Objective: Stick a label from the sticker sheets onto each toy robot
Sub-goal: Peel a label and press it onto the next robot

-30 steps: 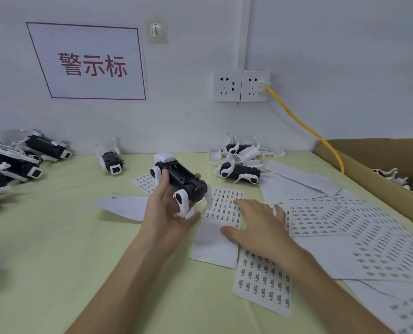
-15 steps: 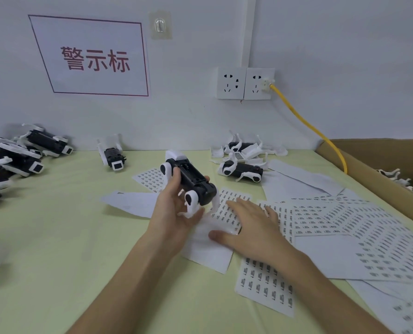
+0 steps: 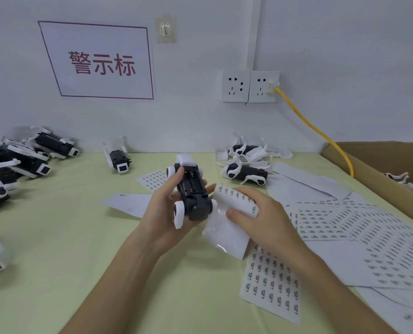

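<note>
My left hand (image 3: 163, 213) grips a black-and-white toy robot (image 3: 193, 191) belly up above the middle of the green table (image 3: 56, 237). Just to its right, my right hand (image 3: 261, 218) holds a partly used sticker sheet (image 3: 234, 201) and bends its labelled end upward off the table; the thumb presses on the sheet's edge. The sheet's bare glossy backing (image 3: 224, 235) trails down toward me. More sticker sheets (image 3: 273, 283) lie flat under and to the right of my right forearm.
Several toy robots (image 3: 27, 162) lie along the left edge, one (image 3: 118, 160) by the wall, others (image 3: 244, 172) at centre back. A cardboard box (image 3: 379, 174) stands at right. A yellow cable (image 3: 316, 131) runs from the wall socket.
My right hand went from lying flat on the sheet to lifting and curling it beside the robot. My left hand turned the robot more lengthwise toward me.
</note>
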### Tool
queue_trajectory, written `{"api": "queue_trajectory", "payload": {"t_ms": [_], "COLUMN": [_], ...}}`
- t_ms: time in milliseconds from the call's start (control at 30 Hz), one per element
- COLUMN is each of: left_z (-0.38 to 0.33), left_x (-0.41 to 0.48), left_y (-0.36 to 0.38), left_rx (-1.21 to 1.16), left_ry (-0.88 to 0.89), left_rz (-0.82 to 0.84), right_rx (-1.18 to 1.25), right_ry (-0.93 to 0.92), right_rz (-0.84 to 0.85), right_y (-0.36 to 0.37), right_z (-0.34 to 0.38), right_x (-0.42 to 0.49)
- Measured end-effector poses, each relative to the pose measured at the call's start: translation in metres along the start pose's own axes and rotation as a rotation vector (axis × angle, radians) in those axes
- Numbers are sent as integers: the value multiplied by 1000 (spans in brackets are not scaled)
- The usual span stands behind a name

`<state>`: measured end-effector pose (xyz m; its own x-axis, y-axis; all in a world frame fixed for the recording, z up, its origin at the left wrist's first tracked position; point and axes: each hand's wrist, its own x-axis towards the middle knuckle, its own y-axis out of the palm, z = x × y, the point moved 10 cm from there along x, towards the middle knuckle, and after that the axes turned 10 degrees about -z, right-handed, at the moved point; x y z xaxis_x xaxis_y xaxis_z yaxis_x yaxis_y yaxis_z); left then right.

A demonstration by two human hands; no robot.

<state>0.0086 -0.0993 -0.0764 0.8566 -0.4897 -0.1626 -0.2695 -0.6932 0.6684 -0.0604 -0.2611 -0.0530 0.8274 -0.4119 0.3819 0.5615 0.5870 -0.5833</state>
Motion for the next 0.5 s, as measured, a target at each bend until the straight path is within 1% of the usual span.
{"api": "queue_trajectory", "payload": {"t_ms": [133, 200, 267, 367, 433, 500], "left_z": [8, 8, 9, 12, 12, 13], "left_x": [-3, -3, -2, -3, -3, -4], "left_y": [10, 10, 10, 10, 9, 10], "left_rx": [-29, -10, 12, 34, 62, 110], "left_ry": [-45, -40, -40, -46, -43, -43], "left_rz": [91, 101, 98, 80, 72, 79], "right_rx": [35, 73, 144, 187, 208, 236], "right_ry": [14, -43, -136, -259, -294, -286], "right_rz": [19, -39, -121, -180, -199, -207], "right_y": [0, -6, -17, -25, -26, -27], "right_z": [0, 8, 19, 31, 35, 35], "right_x": [-1, -1, -2, -4, -6, -6]}}
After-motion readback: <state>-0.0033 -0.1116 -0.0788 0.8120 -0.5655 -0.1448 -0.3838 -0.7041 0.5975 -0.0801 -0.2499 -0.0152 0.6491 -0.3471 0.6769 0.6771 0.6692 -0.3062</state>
